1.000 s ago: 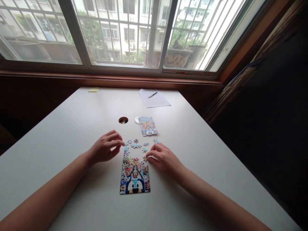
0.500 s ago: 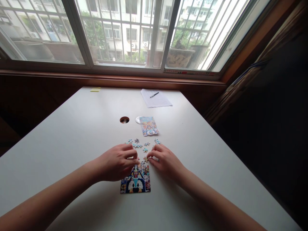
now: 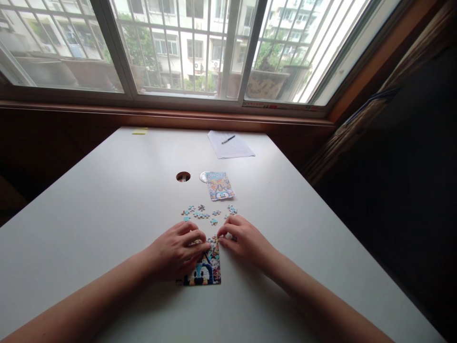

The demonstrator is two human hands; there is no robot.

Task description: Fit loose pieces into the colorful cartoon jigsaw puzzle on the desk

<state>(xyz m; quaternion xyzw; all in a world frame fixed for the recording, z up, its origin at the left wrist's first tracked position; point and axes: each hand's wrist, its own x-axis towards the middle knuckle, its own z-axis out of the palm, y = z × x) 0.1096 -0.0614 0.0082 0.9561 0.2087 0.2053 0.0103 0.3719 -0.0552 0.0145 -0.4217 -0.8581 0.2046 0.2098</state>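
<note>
Partly assembled jigsaw puzzle [image 3: 206, 271], lying flat on the near middle of the white table [image 3: 107, 200]. The near rows, showing a blue cartoon face, are joined. The far edge is unfinished, and about a dozen loose pieces [image 3: 204, 214] lie scattered just beyond it, so the work appears well past half but not complete.

The left hand [image 3: 174, 255] rests palm down over the puzzle's left and far parts, fingers curved and spread flat on the picture; no piece can be seen in it. The right hand [image 3: 243, 240] sits at the far right corner of the puzzle, its fingertips [image 3: 222, 235] drawn narrow against the edge. Whether they pinch a piece cannot be told.

Farther off lie a small printed card [image 3: 220, 186] bearing the same picture, a round disc [image 3: 203, 176] touching its left corner, and a cable hole [image 3: 183, 176]. At the far edge are a sheet of paper [image 3: 231, 146] with a pen [image 3: 227, 139] on it, and a yellow note [image 3: 139, 131]. A barred window [image 3: 178, 47] lies beyond.

One second earlier the left hand lay clear of the puzzle, to the left of the loose pieces, leaving the whole picture exposed. It has since moved over it. The right hand has scarcely shifted.
</note>
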